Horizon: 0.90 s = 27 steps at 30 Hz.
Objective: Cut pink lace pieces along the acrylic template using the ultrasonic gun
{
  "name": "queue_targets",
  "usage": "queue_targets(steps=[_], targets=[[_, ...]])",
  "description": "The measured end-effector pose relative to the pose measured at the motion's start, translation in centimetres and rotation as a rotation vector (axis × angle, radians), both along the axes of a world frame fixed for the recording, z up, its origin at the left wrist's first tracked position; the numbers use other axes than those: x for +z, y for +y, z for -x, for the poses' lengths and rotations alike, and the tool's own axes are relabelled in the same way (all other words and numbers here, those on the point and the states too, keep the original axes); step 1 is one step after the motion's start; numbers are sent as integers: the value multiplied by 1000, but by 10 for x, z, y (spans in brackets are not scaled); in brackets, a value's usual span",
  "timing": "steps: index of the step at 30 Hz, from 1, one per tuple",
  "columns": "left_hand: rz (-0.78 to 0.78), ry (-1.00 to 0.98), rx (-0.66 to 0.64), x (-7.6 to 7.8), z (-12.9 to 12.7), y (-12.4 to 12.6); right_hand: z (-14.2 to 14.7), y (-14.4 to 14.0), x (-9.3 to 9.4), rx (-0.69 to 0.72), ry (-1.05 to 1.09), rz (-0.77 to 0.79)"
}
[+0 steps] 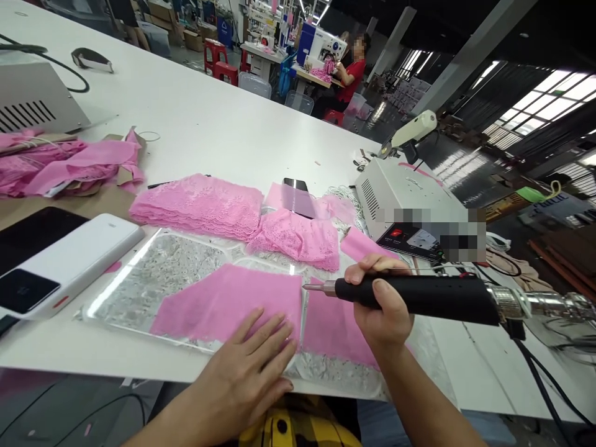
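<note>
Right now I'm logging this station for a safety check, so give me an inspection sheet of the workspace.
Surface: white table, with a clear plate on the near part.
Job's things: pink fabric piece flat on the plate; black-handled tool with its metal tip over the fabric.
Clutter: lace stacks, white power bank, phone, pink scraps.
Hands: left hand pressed flat on the fabric; right hand gripping the tool.
Cables: black cable from the tool; another far left.
Surroundings: control box, grey box, seated person at a sewing machine.
</note>
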<state>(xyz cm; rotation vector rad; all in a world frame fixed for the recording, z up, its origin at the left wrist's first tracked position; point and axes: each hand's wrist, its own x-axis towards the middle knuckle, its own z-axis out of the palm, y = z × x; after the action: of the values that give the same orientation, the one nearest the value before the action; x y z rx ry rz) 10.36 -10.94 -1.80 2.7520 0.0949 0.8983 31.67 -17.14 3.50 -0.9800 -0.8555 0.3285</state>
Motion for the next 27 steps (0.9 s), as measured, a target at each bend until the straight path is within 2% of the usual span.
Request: queue_targets(steps=[6, 10, 15, 18, 22, 27], targets=[[70, -21, 1, -9, 2, -5, 1, -1, 2, -17, -35, -2], [60, -40, -2, -12, 2, -6, -3, -3, 4, -65, -28, 17], [36, -58, 11, -6, 2, -6, -17, -14, 9, -205, 0, 40], [7, -93, -3, 1, -7, -9, -32, -25, 9, -322, 15, 32], [-26, -73, -127, 13, -33, -23, -58, -51, 3, -550, 31, 2], [-162, 101, -348, 19, -72, -57, -87, -102, -9, -789, 18, 0]])
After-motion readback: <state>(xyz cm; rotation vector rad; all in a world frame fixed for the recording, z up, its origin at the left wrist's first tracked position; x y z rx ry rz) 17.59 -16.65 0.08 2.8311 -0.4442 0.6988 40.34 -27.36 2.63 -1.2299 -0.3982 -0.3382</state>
